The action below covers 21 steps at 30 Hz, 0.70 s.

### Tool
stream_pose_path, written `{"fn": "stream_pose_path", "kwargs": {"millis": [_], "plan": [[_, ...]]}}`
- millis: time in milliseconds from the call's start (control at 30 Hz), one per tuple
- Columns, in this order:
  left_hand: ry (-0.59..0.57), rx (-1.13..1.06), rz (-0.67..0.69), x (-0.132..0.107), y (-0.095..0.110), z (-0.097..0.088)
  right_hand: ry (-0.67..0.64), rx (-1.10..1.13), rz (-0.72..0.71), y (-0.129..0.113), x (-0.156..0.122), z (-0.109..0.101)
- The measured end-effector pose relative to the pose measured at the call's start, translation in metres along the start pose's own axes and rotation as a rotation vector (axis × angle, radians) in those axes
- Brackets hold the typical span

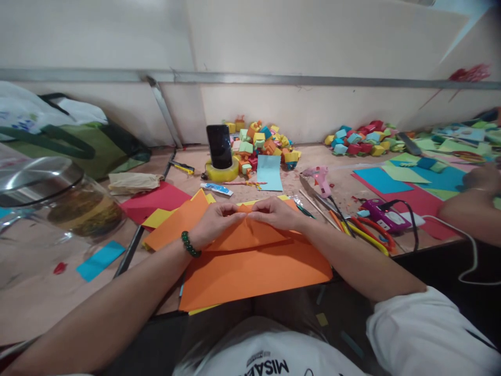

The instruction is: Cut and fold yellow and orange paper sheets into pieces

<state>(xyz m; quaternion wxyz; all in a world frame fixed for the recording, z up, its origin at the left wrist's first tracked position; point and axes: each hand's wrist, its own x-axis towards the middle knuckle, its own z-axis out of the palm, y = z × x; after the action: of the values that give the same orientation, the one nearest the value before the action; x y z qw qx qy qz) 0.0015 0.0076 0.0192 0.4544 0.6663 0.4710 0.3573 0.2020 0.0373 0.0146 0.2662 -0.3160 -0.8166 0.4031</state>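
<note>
My left hand point(217, 221), with a dark green bead bracelet at the wrist, pinches a piece of orange paper point(245, 234) between thumb and fingers. From the other side my right hand point(274, 212) pinches the same paper, and the fingertips of both hands nearly meet. The small folds between them are too hidden to make out. Beneath lie larger orange sheets point(258, 277), with yellow edges showing under them. Just beyond my hands are a light blue paper point(269, 172) and a blue-and-white tube point(216, 189).
A phone point(219, 146) leans on a yellow tape roll point(221, 171) before piled paper cubes point(260, 141). To the right are a pink glue gun point(319, 178), scissors point(368, 235) and a purple power strip point(385, 215). A glass jar point(82, 206) stands left. Another person's hand point(479, 188) is far right.
</note>
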Motion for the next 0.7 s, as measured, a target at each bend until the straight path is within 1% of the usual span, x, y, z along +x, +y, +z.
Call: {"fn": "stream_pose_path", "kwargs": {"millis": [100,433,567,700], "plan": [[-0.007,-0.007,-0.002,0.0003,-0.0011,0.001,0.001,-0.027,-0.005,-0.0016,-0.001,0.0011],[-0.015,0.085,0.028,-0.0011,-0.0022,-0.0001,0.009,-0.068,-0.018,-0.0031,-0.0018,0.0002],[-0.005,0.109,0.046,-0.0019,-0.001,-0.0001,-0.003,-0.053,-0.006,-0.0032,-0.0025,0.0003],[-0.026,0.141,0.066,-0.0021,0.0008,0.0,-0.009,-0.027,-0.007,-0.0035,-0.003,0.0006]]}}
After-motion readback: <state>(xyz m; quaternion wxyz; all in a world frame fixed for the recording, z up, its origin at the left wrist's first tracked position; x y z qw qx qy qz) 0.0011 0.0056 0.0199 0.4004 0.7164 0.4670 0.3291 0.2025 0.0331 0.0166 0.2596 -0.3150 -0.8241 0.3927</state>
